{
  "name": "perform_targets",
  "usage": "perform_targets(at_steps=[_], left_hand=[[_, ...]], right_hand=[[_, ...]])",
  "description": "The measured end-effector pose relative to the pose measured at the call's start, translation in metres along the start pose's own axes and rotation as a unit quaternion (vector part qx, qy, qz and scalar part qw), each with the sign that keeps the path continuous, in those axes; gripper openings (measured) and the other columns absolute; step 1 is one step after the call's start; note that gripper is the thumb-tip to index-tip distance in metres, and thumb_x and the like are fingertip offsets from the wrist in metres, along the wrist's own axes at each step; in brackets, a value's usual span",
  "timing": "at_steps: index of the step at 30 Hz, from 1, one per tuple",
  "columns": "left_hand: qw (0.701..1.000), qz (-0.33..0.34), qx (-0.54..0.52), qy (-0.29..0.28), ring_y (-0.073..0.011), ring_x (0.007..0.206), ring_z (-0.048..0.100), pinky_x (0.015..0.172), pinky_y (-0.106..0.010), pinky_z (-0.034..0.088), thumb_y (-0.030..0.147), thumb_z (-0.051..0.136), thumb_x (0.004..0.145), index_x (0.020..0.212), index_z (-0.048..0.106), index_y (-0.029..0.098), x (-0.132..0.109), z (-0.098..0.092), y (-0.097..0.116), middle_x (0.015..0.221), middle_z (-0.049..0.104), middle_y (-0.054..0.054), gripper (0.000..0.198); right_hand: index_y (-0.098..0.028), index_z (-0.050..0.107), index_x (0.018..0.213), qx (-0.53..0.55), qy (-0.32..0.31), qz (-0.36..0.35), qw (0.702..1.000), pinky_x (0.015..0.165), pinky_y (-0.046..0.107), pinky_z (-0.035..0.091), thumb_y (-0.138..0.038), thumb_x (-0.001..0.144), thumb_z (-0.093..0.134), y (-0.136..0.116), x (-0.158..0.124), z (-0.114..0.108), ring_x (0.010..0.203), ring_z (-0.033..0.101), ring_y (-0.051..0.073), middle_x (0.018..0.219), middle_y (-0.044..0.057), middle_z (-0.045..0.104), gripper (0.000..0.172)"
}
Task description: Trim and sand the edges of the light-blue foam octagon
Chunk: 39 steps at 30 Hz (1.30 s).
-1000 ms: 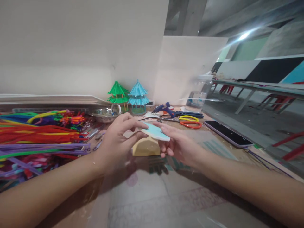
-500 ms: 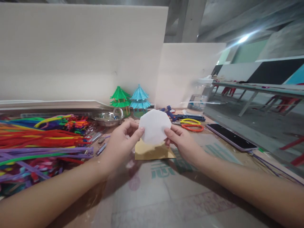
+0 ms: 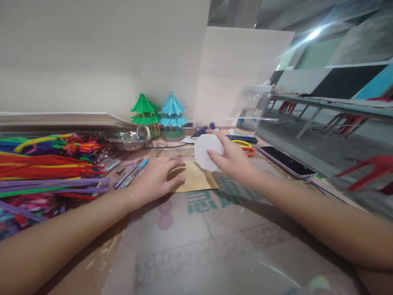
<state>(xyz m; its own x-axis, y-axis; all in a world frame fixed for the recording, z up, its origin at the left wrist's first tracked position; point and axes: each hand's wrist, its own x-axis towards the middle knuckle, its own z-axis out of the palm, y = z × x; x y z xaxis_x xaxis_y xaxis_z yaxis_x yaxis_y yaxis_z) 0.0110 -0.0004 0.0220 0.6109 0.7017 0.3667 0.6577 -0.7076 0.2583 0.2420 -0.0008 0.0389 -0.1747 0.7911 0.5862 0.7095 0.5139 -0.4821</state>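
Note:
A white many-sided piece of paper (image 3: 205, 152) is pinched in my right hand (image 3: 235, 157), held above the far right part of a yellow sheet (image 3: 196, 179). Thumb on the near face, the other fingers are behind the paper. My left hand (image 3: 158, 176) rests at the left edge of the yellow sheet, its thumb and fingers apart and nothing between them. Two pens (image 3: 135, 173) lie just left of that hand. The yellow sheet lies on the plastic-covered table (image 3: 184, 246).
Colourful pipe cleaners (image 3: 46, 176) fill the left side. Behind stand a metal bowl (image 3: 125, 138), a green pagoda model (image 3: 145, 112) and a blue pagoda model (image 3: 172, 116). Scissors (image 3: 250, 150), a phone (image 3: 285, 161) and a water bottle (image 3: 253, 106) are on the right.
My left hand has let go of the white paper and moved down to the yellow sheet. My right hand now holds the paper alone, and the view has shifted slightly.

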Motion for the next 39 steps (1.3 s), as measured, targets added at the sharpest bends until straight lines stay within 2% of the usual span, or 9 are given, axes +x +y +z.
perform_targets(at_steps=[5, 10, 18, 23, 26, 29, 32, 35, 39], left_hand=[[0.995, 0.064, 0.034, -0.063, -0.0261, 0.119, 0.054, 0.104, -0.043, 0.039, 0.034, 0.045, 0.093, 0.117, 0.063, 0.016, 0.000, 0.009, 0.002, 0.125, 0.062, -0.012, 0.035], [0.994, 0.067, 0.032, -0.081, -0.0252, 0.113, 0.056, 0.101, -0.042, 0.041, 0.032, 0.042, 0.094, 0.113, 0.066, 0.014, 0.002, 0.010, 0.005, 0.120, 0.064, -0.012, 0.035], [0.994, 0.070, 0.032, -0.080, -0.0237, 0.113, 0.056, 0.102, -0.041, 0.040, 0.031, 0.042, 0.093, 0.112, 0.066, 0.017, 0.002, 0.011, 0.004, 0.122, 0.064, -0.010, 0.034], [0.993, 0.069, 0.035, -0.091, -0.0246, 0.116, 0.055, 0.103, -0.041, 0.038, 0.029, 0.040, 0.094, 0.115, 0.065, 0.017, 0.002, 0.012, 0.007, 0.124, 0.063, -0.010, 0.035], [0.993, 0.066, 0.035, -0.090, -0.0244, 0.114, 0.057, 0.102, -0.041, 0.040, 0.029, 0.040, 0.094, 0.114, 0.066, 0.017, 0.003, 0.013, 0.007, 0.123, 0.064, -0.010, 0.035], [0.993, 0.070, 0.032, -0.090, -0.0244, 0.114, 0.057, 0.102, -0.041, 0.040, 0.028, 0.039, 0.094, 0.113, 0.066, 0.017, 0.002, 0.014, 0.006, 0.122, 0.064, -0.010, 0.035], [0.992, 0.073, 0.040, -0.091, -0.0247, 0.116, 0.056, 0.103, -0.042, 0.039, 0.028, 0.039, 0.094, 0.114, 0.065, 0.017, 0.002, 0.013, 0.006, 0.124, 0.063, -0.010, 0.034], [0.991, 0.071, 0.055, -0.097, -0.0249, 0.115, 0.056, 0.102, -0.043, 0.038, 0.028, 0.039, 0.095, 0.114, 0.065, 0.018, 0.003, 0.012, 0.007, 0.123, 0.064, -0.010, 0.034], [0.990, 0.075, 0.071, -0.101, -0.0252, 0.113, 0.057, 0.100, -0.043, 0.039, 0.028, 0.039, 0.095, 0.112, 0.066, 0.016, 0.003, 0.010, 0.010, 0.121, 0.064, -0.010, 0.034]], right_hand=[[-0.009, 0.032, 0.146, -0.145, -0.104, -0.002, 0.984, 0.070, 0.036, 0.047, -0.026, 0.086, 0.041, -0.003, -0.006, 0.009, 0.076, 0.066, 0.027, 0.093, 0.014, 0.071, 0.062], [-0.010, 0.034, 0.145, -0.222, -0.153, -0.023, 0.963, 0.066, 0.033, 0.044, -0.023, 0.088, 0.039, -0.016, -0.002, 0.008, 0.077, 0.066, 0.027, 0.090, 0.014, 0.072, 0.059], [-0.012, 0.036, 0.142, -0.229, -0.181, -0.051, 0.955, 0.063, 0.029, 0.040, -0.020, 0.086, 0.043, -0.020, 0.007, 0.011, 0.076, 0.065, 0.024, 0.089, 0.012, 0.072, 0.058], [-0.013, 0.040, 0.140, -0.246, -0.215, -0.039, 0.944, 0.062, 0.029, 0.038, -0.019, 0.084, 0.046, -0.030, -0.002, -0.004, 0.080, 0.064, 0.025, 0.097, 0.014, 0.072, 0.057], [-0.013, 0.044, 0.136, -0.259, -0.234, -0.032, 0.937, 0.061, 0.029, 0.037, -0.020, 0.082, 0.047, -0.035, -0.007, -0.010, 0.079, 0.064, 0.026, 0.092, 0.014, 0.072, 0.055], [-0.012, 0.037, 0.141, -0.254, -0.205, -0.030, 0.945, 0.062, 0.029, 0.038, -0.022, 0.086, 0.044, -0.033, -0.005, -0.005, 0.075, 0.064, 0.025, 0.088, 0.012, 0.072, 0.057], [-0.011, 0.035, 0.143, -0.232, -0.188, -0.039, 0.954, 0.065, 0.030, 0.040, -0.020, 0.088, 0.040, -0.028, 0.001, 0.004, 0.080, 0.064, 0.025, 0.096, 0.014, 0.071, 0.056], [-0.011, 0.039, 0.140, -0.224, -0.219, -0.037, 0.949, 0.064, 0.030, 0.040, -0.017, 0.085, 0.043, -0.030, 0.001, 0.001, 0.084, 0.064, 0.025, 0.098, 0.014, 0.071, 0.055], [-0.013, 0.040, 0.139, -0.247, -0.265, -0.045, 0.931, 0.059, 0.027, 0.036, -0.015, 0.083, 0.046, -0.043, -0.014, -0.016, 0.080, 0.064, 0.023, 0.095, 0.013, 0.071, 0.056]])
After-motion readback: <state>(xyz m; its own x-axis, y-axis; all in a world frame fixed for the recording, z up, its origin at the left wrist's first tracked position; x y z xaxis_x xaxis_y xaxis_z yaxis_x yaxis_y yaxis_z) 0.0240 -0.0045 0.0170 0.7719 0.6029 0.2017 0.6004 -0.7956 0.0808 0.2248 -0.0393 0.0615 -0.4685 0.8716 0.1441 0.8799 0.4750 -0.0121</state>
